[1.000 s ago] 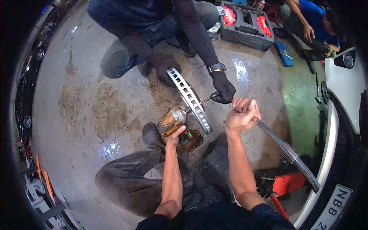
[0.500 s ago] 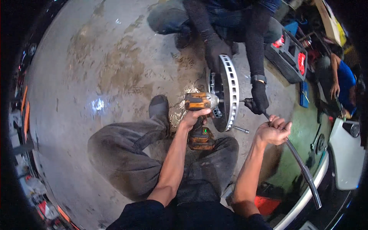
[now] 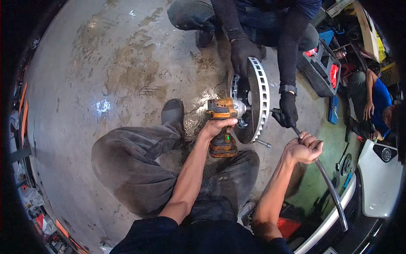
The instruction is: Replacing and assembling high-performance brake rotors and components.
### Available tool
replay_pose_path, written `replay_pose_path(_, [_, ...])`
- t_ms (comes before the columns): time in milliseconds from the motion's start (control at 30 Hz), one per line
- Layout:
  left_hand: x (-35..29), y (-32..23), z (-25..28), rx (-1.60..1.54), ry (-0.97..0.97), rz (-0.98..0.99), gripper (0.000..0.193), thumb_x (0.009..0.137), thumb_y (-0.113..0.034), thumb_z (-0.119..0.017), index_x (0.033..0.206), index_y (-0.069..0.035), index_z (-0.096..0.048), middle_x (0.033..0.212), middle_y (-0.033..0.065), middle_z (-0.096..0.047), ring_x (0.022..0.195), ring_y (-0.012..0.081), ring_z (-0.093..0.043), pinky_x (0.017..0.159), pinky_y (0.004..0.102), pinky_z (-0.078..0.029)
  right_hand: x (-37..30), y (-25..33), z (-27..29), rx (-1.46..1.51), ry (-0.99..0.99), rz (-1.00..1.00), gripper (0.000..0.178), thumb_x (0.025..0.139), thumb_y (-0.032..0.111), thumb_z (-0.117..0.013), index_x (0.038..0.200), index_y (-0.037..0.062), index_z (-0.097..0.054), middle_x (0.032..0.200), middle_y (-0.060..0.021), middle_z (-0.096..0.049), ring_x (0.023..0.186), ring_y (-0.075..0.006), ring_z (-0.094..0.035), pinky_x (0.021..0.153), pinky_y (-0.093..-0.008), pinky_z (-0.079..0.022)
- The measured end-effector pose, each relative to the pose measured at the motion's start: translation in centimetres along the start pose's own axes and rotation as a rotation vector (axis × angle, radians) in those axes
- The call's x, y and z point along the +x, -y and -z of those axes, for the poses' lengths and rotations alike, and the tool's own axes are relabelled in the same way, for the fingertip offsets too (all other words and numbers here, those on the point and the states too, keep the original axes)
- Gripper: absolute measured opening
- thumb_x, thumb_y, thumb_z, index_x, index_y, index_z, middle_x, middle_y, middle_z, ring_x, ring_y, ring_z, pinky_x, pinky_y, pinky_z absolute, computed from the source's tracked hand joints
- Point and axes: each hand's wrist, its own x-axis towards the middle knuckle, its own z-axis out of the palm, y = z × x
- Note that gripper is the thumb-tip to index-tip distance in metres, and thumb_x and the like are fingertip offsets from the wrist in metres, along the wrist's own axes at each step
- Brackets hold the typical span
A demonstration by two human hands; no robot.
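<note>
Orange and black, the cordless impact driver (image 3: pixel 223 127) sits in my left hand (image 3: pixel 216 127), whose fingers are curled tight round its grip. Its nose bears against the hub side of a vented brake disc (image 3: pixel 256 101), which stands on edge on the wet concrete floor (image 3: pixel 93 76), just beyond my knees.

My right hand (image 3: pixel 305 148) is clenched in a fist round a long metal bar (image 3: pixel 327 186). That bar runs from the disc area down and to the right, past the white car bumper (image 3: pixel 380 186).

Opposite me crouches a second person in dark clothing. One black-gloved hand (image 3: pixel 242 53) of that person rests on the upper rim of the disc. The other gloved hand (image 3: pixel 289 111) grips the upper end of the bar, just above my right fist and just beside the disc face.

A small bolt or socket (image 3: pixel 264 144) lies on the floor below the disc. An open tool case (image 3: pixel 323 70) with red inserts stands behind the second person. Farther right, another person in a blue shirt (image 3: pixel 378 101) sits near the bumper.
</note>
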Motion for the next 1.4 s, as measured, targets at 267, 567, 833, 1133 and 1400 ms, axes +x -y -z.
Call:
replay_pose_path(267, [-0.1,-0.4,-0.3,-0.086,-0.066,-0.146,0.027,0.076,-0.021,-0.077,0.095,-0.007,-0.064,0.081,0.0039,-0.065,0.066,0.013,-0.059,0.058,0.0309,-0.05,0.5,0.3,-0.6,0.047,0.019,-0.037,0.043,0.1,0.024,-0.036,0.061,0.0157,-0.019,0.052,0.0016,-0.017,0.049,-0.0124,-0.016,0.051,-0.0319,-0.03])
replay_pose_path(567, [0.5,0.0,1.3,0.072,-0.009,-0.055,0.026,0.075,-0.018,-0.077,0.094,-0.007,-0.062,0.079,0.0029,-0.061,0.066,0.0149,-0.058,0.055,0.0301,-0.049,0.8,0.0,-0.3,0.059,0.044,-0.021,0.039,0.099,0.025,-0.036,0.065,0.0143,-0.021,0.052,0.0012,-0.017,0.049,-0.0109,-0.016,0.049,-0.0306,-0.029])
replay_pose_path(833, [0.1,0.3,1.0,-0.03,-0.064,-0.081,0.039,0.071,-0.016,-0.081,0.103,-0.007,-0.062,0.086,0.0017,-0.062,0.07,0.0134,-0.059,0.062,0.0302,-0.051,1.3,-0.5,0.1,0.09,-0.006,-0.039,0.038,0.1,0.024,-0.036,0.065,0.0144,-0.025,0.052,0.0015,-0.02,0.048,-0.0106,-0.019,0.049,-0.0312,-0.031])
replay_pose_path(1133, [-1.0,-0.4,0.5,0.011,-0.111,-0.198,0.043,0.073,-0.013,-0.078,0.113,-0.006,-0.063,0.098,0.0057,-0.068,0.08,0.0159,-0.064,0.067,0.0306,-0.052,3.3,0.3,-0.5,0.08,0.079,-0.154,0.042,0.102,0.028,-0.034,0.063,0.015,-0.023,0.052,0.0012,-0.02,0.048,-0.0121,-0.019,0.053,-0.0334,-0.035])
replay_pose_path(1400, [-2.3,1.4,1.9,-0.151,-0.28,0.002,0.047,0.073,-0.022,-0.076,0.114,-0.004,-0.063,0.106,0.0049,-0.066,0.095,0.0199,-0.063,0.081,0.0375,-0.053,1.5,0.6,0.8,0.015,0.125,-0.037,0.04,0.101,0.028,-0.032,0.064,0.0137,-0.026,0.053,0.0003,-0.021,0.048,-0.0121,-0.02,0.061,-0.0351,-0.043])
